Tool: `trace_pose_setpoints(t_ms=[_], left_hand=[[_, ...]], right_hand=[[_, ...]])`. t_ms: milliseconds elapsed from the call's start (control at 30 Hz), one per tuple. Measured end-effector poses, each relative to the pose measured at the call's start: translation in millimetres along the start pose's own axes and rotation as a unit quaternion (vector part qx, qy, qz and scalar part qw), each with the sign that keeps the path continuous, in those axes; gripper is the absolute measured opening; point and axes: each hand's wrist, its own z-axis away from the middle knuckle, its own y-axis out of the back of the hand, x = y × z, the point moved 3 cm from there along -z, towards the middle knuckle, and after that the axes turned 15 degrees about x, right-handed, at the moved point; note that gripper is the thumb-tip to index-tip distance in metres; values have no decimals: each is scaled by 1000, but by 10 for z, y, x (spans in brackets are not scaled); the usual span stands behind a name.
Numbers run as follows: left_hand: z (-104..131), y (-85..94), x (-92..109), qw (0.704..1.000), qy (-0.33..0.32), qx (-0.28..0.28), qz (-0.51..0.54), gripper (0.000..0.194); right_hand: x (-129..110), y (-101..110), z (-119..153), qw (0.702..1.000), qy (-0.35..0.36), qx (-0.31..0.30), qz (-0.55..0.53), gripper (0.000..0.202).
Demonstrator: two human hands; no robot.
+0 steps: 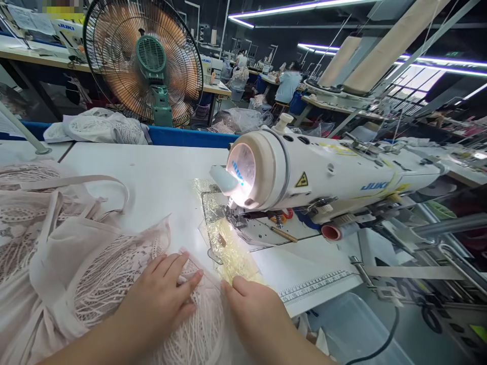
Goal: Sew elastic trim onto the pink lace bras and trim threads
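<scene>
Across the near left corner of the counter (pixel 152 167), the pale pink lace (pixel 110 274) spreads toward the sewing machine (pixel 304 172). Your left hand (pixel 160 291) lies palm down on it, fingers loosely bent, unclenched. Your right hand (pixel 258 309) holds thumb and forefinger close together at its right side; whether they pinch it is unclear. Below the counter's edge, a translucent bin (pixel 353 324) sits beside pale scraps (pixel 321 340).
</scene>
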Motion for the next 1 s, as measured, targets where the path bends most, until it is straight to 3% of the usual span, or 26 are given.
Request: trace_pose_setpoints(t_ms=[100,167,267,333,400,533,667,833,1000], left_hand=[[-8,33,-7,1000,-7,-11,-7,45],[-22,66,-36,1000,-13,-7,0,39],[-49,119,-87,998,-63,-19,15,31],[-64,152,-95,993,-98,-64,16,38],[-83,201,-56,988,-97,-122,9,46],[-159,338,170,980,1,-199,5,53],[-193,360,371,955,69,-289,18,88],[-194,344,378,943,87,-319,26,87],[-178,364,351,951,70,-297,52,77]], right_hand=[[36,116,90,996,-53,-23,-66,24],[60,114,147,982,-125,-24,-136,21],[65,-25,201,953,-220,-16,-208,14],[40,-143,192,944,-241,5,-224,14],[7,-231,153,943,-236,30,-233,15],[-10,-270,62,947,-199,44,-249,17],[56,-201,21,964,-153,47,-212,20],[11,-201,-24,988,-72,34,-132,19],[-116,-296,-84,996,-45,33,-66,14]])
